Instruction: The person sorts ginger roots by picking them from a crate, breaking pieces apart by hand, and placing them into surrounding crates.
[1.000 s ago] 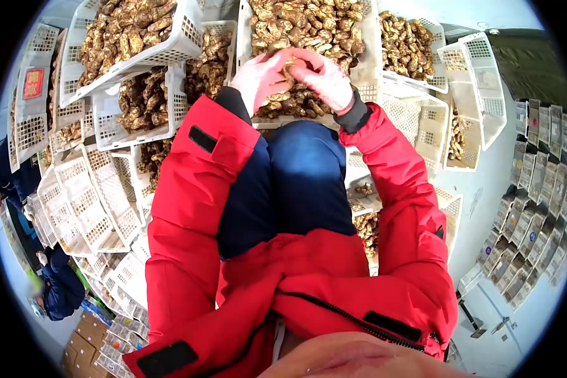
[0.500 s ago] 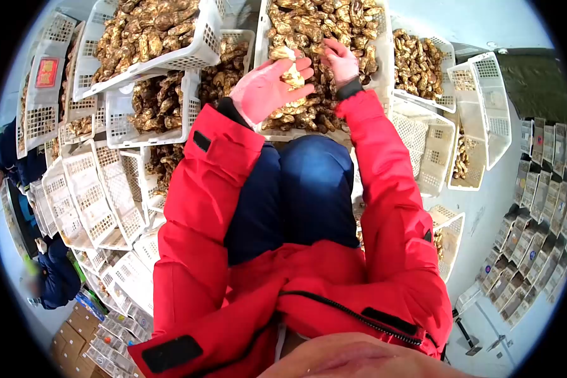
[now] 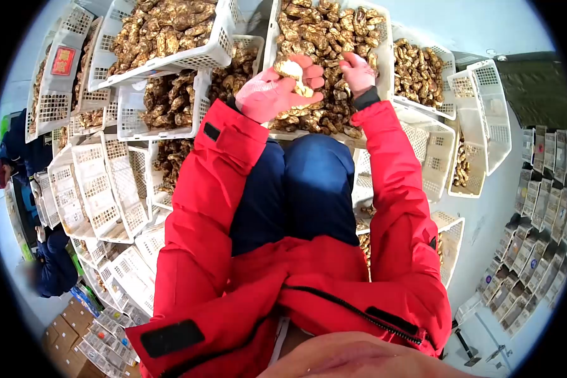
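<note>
My left hand (image 3: 278, 90) is wrapped loosely about a pale mushroom (image 3: 288, 68), lifted over the near left part of a white crate (image 3: 386, 53) heaped with brown mushrooms (image 3: 331, 34). My own fingers cross the middle of the piece, so only its ends show clearly. My right hand (image 3: 360, 74) hangs over the crate's right side, fingers bent in; I cannot tell whether they pinch anything. The crate's far end is cut off by the top of the view, and a person (image 3: 53, 264) on the left is partly lost against the dark rim. A second ago my hands met over the heap; now they stand apart, the mushroom in the left one. Its long axis slants from far left to near right, the thicker end pointing far left.
</note>
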Action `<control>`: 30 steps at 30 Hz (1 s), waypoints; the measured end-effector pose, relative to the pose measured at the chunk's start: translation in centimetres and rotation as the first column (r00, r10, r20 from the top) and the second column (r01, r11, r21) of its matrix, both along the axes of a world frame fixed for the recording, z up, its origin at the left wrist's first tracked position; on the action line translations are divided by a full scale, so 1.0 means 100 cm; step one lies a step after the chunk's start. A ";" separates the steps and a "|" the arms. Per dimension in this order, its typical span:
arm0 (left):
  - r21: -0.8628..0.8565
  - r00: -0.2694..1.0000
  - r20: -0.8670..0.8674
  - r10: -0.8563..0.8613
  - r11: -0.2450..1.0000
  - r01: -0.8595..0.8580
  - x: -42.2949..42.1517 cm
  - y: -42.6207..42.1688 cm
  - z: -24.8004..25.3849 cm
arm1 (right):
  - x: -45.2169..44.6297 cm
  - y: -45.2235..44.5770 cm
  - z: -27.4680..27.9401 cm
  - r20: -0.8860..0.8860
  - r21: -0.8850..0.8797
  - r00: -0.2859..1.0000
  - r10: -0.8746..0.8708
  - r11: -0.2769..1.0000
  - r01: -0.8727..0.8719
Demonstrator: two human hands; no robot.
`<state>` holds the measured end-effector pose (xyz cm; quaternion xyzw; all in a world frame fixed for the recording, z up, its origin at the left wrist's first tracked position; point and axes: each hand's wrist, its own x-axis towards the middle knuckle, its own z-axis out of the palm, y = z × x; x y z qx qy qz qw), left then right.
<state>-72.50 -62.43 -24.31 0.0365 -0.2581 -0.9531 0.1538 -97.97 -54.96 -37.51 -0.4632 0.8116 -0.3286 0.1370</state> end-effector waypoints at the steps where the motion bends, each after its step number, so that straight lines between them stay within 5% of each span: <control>1: -0.012 0.999 0.052 0.012 1.000 -0.012 0.001 0.003 0.003 | 0.000 -0.015 -0.024 0.043 0.048 0.999 -0.009 0.999 0.007; 6: -0.023 0.995 0.091 -0.028 0.999 0.030 0.000 -0.005 -0.004 | 0.030 -0.055 -0.043 -0.347 0.367 0.900 0.265 0.921 -0.130; 10: 0.092 0.921 0.365 0.134 0.979 -0.179 -0.006 -0.007 0.016 | 0.032 -0.066 -0.063 -0.404 0.399 0.903 0.146 0.916 0.031; 11: 0.095 0.952 0.288 0.102 0.986 -0.134 -0.004 -0.011 0.005 | 0.034 -0.060 -0.049 -0.360 0.254 0.932 0.041 0.966 0.056; 13: 0.092 0.992 0.123 0.033 0.995 -0.044 -0.004 -0.017 -0.013 | 0.034 -0.050 -0.022 -0.277 0.230 0.958 -0.073 0.963 0.140; 14: 0.028 0.963 0.267 0.035 0.999 -0.044 -0.001 -0.013 -0.003 | 0.031 -0.043 -0.029 -0.034 -0.045 0.995 -0.094 0.995 0.093; 15: 0.020 0.984 0.176 0.017 1.000 -0.020 -0.004 -0.014 -0.004 | 0.032 -0.036 -0.027 0.180 -0.272 0.983 -0.041 0.958 0.090; 16: 0.016 0.996 0.090 -0.002 1.000 0.001 -0.004 -0.014 -0.011 | 0.051 -0.021 0.020 0.662 -0.258 0.748 0.048 0.952 0.167; 17: 0.013 1.000 0.007 -0.024 1.000 0.024 -0.003 -0.011 -0.017 | 0.065 -0.005 0.056 0.668 -0.422 0.713 0.213 0.898 0.127; 20: -0.159 0.999 -0.016 0.051 0.986 -0.053 -0.005 -0.009 -0.032 | 0.106 0.032 0.148 0.721 -0.336 0.656 0.223 0.940 0.050; 22: -0.178 0.998 -0.039 0.052 0.982 -0.058 -0.012 0.001 -0.013 | 0.123 0.037 0.162 0.704 -0.369 0.670 0.236 0.927 0.061; 25: -0.197 0.962 0.251 0.105 0.979 -0.055 -0.017 -0.001 -0.020 | 0.122 0.033 0.145 0.386 -0.442 0.866 0.319 0.887 -0.129; 26: -0.172 0.973 0.194 0.123 0.981 -0.090 -0.019 0.001 -0.024 | 0.126 0.035 0.139 0.389 -0.405 0.885 0.254 0.911 -0.083; 28: -0.790 0.914 0.301 0.273 0.608 0.079 -0.016 -0.009 -0.041 | 0.124 0.027 0.131 0.656 -0.379 0.688 0.311 0.924 -0.056; 29: -0.812 0.907 0.308 0.288 0.576 0.093 -0.017 -0.011 -0.049 | 0.124 0.027 0.137 0.713 -0.383 0.625 0.318 0.923 -0.032; 30: -0.832 0.899 0.315 0.304 0.544 0.108 -0.017 -0.012 -0.057 | 0.123 0.023 0.127 0.631 -0.434 0.709 0.314 0.901 -0.012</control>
